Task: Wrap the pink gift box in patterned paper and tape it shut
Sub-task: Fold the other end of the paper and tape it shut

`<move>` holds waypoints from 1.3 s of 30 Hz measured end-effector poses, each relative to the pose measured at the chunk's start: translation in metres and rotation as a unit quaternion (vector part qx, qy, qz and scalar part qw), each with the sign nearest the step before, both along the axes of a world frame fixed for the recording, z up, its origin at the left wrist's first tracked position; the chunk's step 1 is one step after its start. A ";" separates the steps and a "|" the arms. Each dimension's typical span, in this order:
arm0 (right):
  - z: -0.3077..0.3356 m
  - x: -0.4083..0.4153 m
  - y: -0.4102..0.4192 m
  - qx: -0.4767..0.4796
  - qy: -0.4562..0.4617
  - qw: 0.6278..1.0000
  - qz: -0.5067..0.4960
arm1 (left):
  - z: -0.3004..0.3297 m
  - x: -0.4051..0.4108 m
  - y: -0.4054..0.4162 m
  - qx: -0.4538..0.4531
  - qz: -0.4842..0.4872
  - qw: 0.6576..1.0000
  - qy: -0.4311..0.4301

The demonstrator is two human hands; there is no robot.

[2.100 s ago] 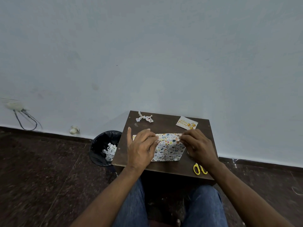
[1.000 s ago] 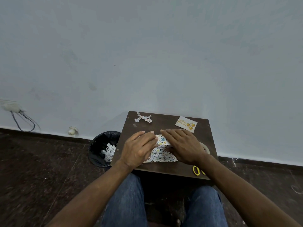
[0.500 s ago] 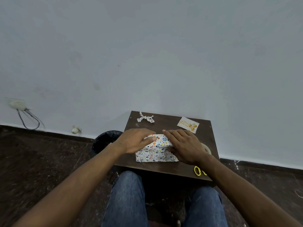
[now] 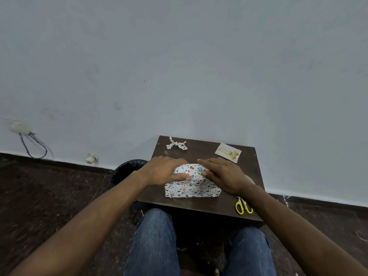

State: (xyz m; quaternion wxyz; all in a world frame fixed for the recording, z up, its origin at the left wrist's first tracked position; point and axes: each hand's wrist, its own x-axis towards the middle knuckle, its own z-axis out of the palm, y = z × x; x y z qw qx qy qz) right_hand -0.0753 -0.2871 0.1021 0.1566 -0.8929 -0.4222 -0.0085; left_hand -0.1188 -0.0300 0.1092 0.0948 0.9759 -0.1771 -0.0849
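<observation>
Change: left arm swung out wider to the left since a half-second back; more of the patterned near flap now showing; hands otherwise in the same spot on top.
Left hand (image 4: 165,171): palm down on the left part of the wrapped box (image 4: 192,183), fingers fairly straight and pressing, thumb lying along the top edge of the near face; grip open, nothing pinched.
Right hand (image 4: 224,176): flat on the right part of the box top, fingers extended toward the middle, pressing paper down; grip open too.
Box: sits mid surface (image 4: 199,204), slightly left of centre, fully covered in white patterned paper (image 4: 191,191); no pink visible.
Paper: near flap hanging down the front face to the surface, lower edge a bit uneven; top strip visible between the two hands.
Tape roll (image 4: 251,179): just right of the right wrist, mostly hidden, only a pale curved edge seen.
Scissors (image 4: 243,206): yellow handles, near right edge of the surface, partly under the right forearm.
Paper scrap (image 4: 177,145): crumpled, same pattern, far left corner of the surface.
Card (image 4: 228,152): small, white, gold balloons, far right, tilted.
Bin (image 4: 127,173): black liner, on the floor just left of the surface, partly behind the left forearm.
Person: seated, blue jeans (image 4: 155,244) below the surface.
Wall (image 4: 179,66): plain pale, straight ahead; wires (image 4: 33,144) at lower left.
</observation>
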 end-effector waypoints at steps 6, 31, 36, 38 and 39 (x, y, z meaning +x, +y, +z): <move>0.013 0.005 -0.001 -0.090 -0.009 0.996 0.025 | 0.002 0.001 -0.002 -0.007 -0.007 1.000 0.004; 0.043 0.020 0.015 -0.217 0.009 0.973 0.074 | 0.002 -0.010 0.020 -0.274 0.067 0.951 0.131; 0.035 0.019 0.011 -0.188 0.063 0.979 0.052 | 0.001 -0.010 0.019 -0.303 0.090 0.938 0.144; 0.032 0.018 0.010 -0.172 0.083 0.981 0.045 | 0.001 -0.011 0.019 -0.321 0.103 0.930 0.148; 0.031 0.017 0.009 -0.166 0.086 0.981 0.041 | 0.001 -0.012 0.019 -0.333 0.109 0.924 0.152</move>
